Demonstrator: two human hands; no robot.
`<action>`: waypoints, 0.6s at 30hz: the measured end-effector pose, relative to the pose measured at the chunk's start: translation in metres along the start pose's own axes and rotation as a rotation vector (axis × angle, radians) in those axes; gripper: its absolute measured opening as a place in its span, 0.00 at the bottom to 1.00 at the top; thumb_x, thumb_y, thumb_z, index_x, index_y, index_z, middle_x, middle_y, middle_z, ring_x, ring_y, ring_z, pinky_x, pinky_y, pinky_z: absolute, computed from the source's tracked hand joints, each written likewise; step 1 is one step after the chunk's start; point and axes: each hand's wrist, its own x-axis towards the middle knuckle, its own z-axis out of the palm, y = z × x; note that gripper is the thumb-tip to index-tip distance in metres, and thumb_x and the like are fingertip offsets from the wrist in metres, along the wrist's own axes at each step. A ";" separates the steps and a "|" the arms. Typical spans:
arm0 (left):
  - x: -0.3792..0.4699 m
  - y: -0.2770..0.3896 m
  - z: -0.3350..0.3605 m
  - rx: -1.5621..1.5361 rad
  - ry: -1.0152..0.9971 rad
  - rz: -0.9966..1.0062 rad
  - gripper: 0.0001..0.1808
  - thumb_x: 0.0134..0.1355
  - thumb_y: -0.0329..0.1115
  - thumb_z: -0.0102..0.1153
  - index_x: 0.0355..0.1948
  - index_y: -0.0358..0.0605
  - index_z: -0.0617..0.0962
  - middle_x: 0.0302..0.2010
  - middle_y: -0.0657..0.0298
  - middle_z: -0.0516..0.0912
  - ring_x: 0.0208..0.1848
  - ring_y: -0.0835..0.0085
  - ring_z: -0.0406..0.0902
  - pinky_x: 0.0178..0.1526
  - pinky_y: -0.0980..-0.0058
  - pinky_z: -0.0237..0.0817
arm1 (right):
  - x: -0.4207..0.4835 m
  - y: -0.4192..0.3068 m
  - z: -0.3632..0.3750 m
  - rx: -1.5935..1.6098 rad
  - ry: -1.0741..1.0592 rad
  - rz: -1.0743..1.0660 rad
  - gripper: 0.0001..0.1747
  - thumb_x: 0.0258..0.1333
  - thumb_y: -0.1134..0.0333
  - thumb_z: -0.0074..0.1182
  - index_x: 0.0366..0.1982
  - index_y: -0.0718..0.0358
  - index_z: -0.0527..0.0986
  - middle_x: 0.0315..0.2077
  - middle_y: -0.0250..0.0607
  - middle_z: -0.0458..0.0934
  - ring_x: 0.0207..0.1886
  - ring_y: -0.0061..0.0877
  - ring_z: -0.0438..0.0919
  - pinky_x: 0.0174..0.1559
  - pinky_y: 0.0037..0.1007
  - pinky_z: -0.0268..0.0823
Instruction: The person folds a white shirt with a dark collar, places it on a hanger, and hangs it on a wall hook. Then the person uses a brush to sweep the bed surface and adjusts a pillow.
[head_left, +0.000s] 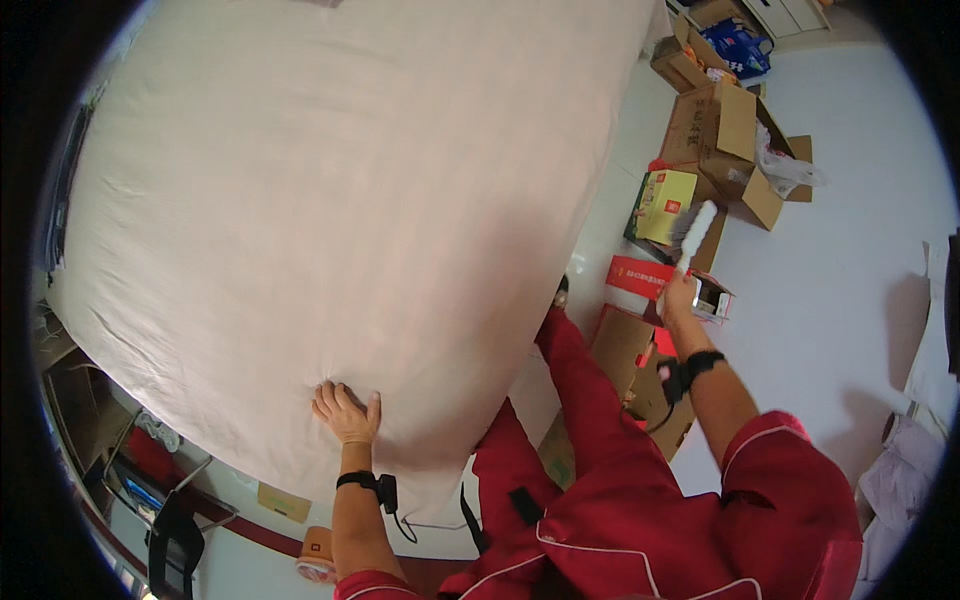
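Observation:
A bed with a pale pink fitted sheet (337, 210) spreads before me, its surface mostly smooth with creases along the left side. My left hand (348, 412) rests on the sheet near the lower edge, fingers slightly apart and the thumb out to the side. Off the bed's right side, my right hand (679, 298) grips the handle of a white bed brush (698, 231). The brush is raised, its grey bristles facing left towards the bed. Behind it in the view are boxes by the wall.
Open cardboard boxes (686, 127) line the white wall (840, 247) on the right, among them a yellow box (666, 204) and a red box (637, 276). A blue bag (739, 49) lies at the upper right. A metal-framed chair (176, 536) stands at the lower left.

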 end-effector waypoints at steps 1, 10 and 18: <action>0.018 0.017 -0.006 0.005 0.067 -0.026 0.39 0.56 0.59 0.51 0.58 0.38 0.67 0.64 0.44 0.59 0.69 0.45 0.49 0.65 0.39 0.35 | -0.007 -0.003 0.007 0.043 0.056 -0.032 0.12 0.63 0.60 0.46 0.31 0.60 0.71 0.13 0.31 0.65 0.13 0.19 0.65 0.14 0.25 0.54; 0.255 0.262 0.001 -0.244 0.246 -0.621 0.41 0.58 0.54 0.54 0.65 0.41 0.58 0.68 0.42 0.50 0.71 0.47 0.42 0.66 0.42 0.35 | -0.190 -0.165 0.267 0.030 -1.114 -0.755 0.12 0.59 0.59 0.49 0.36 0.61 0.74 0.28 0.47 0.79 0.29 0.35 0.77 0.35 0.37 0.69; 0.300 0.299 0.090 0.370 0.223 -0.671 0.48 0.58 0.63 0.46 0.69 0.40 0.49 0.71 0.43 0.42 0.73 0.51 0.37 0.68 0.45 0.32 | -0.120 -0.242 0.417 -0.365 -1.186 -0.637 0.15 0.56 0.62 0.44 0.34 0.62 0.78 0.30 0.50 0.80 0.37 0.44 0.80 0.39 0.47 0.69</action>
